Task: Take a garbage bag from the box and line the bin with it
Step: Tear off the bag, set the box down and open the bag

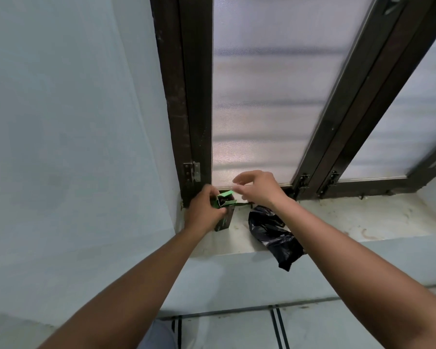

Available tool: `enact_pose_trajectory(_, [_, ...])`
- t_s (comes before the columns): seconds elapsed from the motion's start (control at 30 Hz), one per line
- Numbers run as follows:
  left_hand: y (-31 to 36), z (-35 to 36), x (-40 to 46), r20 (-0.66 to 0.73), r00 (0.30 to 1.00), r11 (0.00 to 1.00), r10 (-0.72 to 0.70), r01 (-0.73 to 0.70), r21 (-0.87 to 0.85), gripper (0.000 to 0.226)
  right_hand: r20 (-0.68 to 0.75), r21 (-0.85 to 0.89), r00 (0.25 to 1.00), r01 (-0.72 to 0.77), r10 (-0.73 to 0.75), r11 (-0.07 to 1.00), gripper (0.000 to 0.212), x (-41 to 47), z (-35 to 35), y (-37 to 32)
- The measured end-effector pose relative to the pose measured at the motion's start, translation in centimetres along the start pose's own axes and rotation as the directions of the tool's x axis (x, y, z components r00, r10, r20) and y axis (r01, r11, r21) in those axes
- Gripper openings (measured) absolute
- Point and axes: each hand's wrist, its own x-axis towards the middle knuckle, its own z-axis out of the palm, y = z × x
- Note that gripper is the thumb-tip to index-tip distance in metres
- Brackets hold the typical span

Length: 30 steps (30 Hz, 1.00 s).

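Your left hand [203,210] is wrapped around one small green-topped garbage-bag box [224,212], standing on the window sill [363,222] at its far-left corner. Your right hand [258,188] hovers just over its raised flap, fingers loosely spread, holding nothing. One black garbage bag [275,235] lies just right of the box — thin, limp, probably slippery; pinch a bunched edge. No bin shows.

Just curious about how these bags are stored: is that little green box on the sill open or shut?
Open. The green box has its top flap lifted, with the left hand gripping it on the window sill.
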Motion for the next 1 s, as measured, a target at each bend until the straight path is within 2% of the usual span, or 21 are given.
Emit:
enact_pose_trajectory(0.07, [0.0, 0.2, -0.1, 0.003, 0.999, 0.999, 0.032, -0.032, -0.001, 0.056, -0.083, -0.074, 0.996, -0.033, 0.027, 0.997, 0.037, 0.3, -0.3, 1.2])
enact_pose_trajectory(0.1, [-0.1, 0.4, 0.0, 0.012, 0.999, 0.999, 0.047, -0.046, -0.004, 0.054, -0.060, -0.101, 0.997, -0.061, 0.055, 0.993, 0.044, 0.4, -0.3, 1.9])
enact_pose_trajectory(0.13, [-0.2, 0.6, 0.0, 0.021, 0.998, 0.999, 0.052, -0.052, -0.016, 0.047, -0.001, -0.071, 0.995, -0.100, 0.100, 0.992, 0.052, 0.5, -0.2, 2.6])
enact_pose_trajectory(0.2, [-0.3, 0.8, 0.0, 0.030, 0.999, 0.997, 0.036, -0.033, -0.076, 0.030, 0.168, 0.140, 0.960, -0.247, 0.223, 0.959, 0.062, 0.7, 0.1, 3.8])
enact_pose_trajectory(0.27, [-0.4, 1.0, 0.0, 0.016, 1.000, 0.993, 0.006, -0.004, -0.121, 0.016, 0.318, 0.361, 0.909, -0.380, 0.271, 0.851, 0.054, 0.7, 0.0, 4.2])
enact_pose_trajectory(0.3, [-0.5, 1.0, 0.1, 0.002, 1.000, 0.991, -0.005, 0.005, -0.133, 0.010, 0.352, 0.434, 0.900, -0.401, 0.258, 0.806, 0.045, 0.7, -0.1, 4.3])
enact_pose_trajectory(0.37, [-0.4, 0.9, 0.1, -0.026, 0.999, 0.987, -0.035, 0.030, -0.159, 0.009, 0.387, 0.522, 0.900, -0.392, 0.199, 0.758, 0.033, 1.0, -0.1, 4.3])
enact_pose_trajectory(0.43, [-0.4, 0.9, -0.1, -0.052, 0.997, 0.985, -0.048, 0.039, -0.169, 0.012, 0.407, 0.535, 0.902, -0.362, 0.143, 0.764, 0.031, 1.3, 0.0, 4.0])
enact_pose_trajectory(0.57, [-0.6, 1.2, -0.2, -0.020, 1.000, 0.984, -0.023, 0.019, -0.177, 0.016, 0.452, 0.469, 0.886, -0.335, 0.103, 0.817, 0.026, 2.0, 0.1, 2.0])
enact_pose_trajectory(0.63, [-0.8, 1.2, -0.3, 0.017, 1.000, 0.988, -0.002, 0.005, -0.156, 0.035, 0.471, 0.405, 0.875, -0.329, 0.113, 0.853, 0.026, 2.2, 0.1, 1.0])
enact_pose_trajectory(0.7, [-0.9, 1.1, -0.3, 0.034, 0.999, 0.991, 0.000, 0.005, -0.133, 0.045, 0.447, 0.282, 0.886, -0.274, 0.127, 0.920, 0.022, 2.5, 0.5, 0.3])
enact_pose_trajectory(0.87, [-0.6, 1.1, -0.2, 0.035, 0.999, 0.984, -0.020, 0.026, -0.177, 0.048, 0.112, -0.020, 0.984, -0.139, 0.140, 0.990, 0.012, 3.2, 2.8, -0.6])
enact_pose_trajectory(1.0, [-0.4, 1.1, -0.2, 0.028, 0.999, 0.981, -0.033, 0.037, -0.189, 0.051, 0.027, -0.232, 0.998, -0.053, 0.061, 0.971, 0.018, 3.5, 4.5, -0.6])
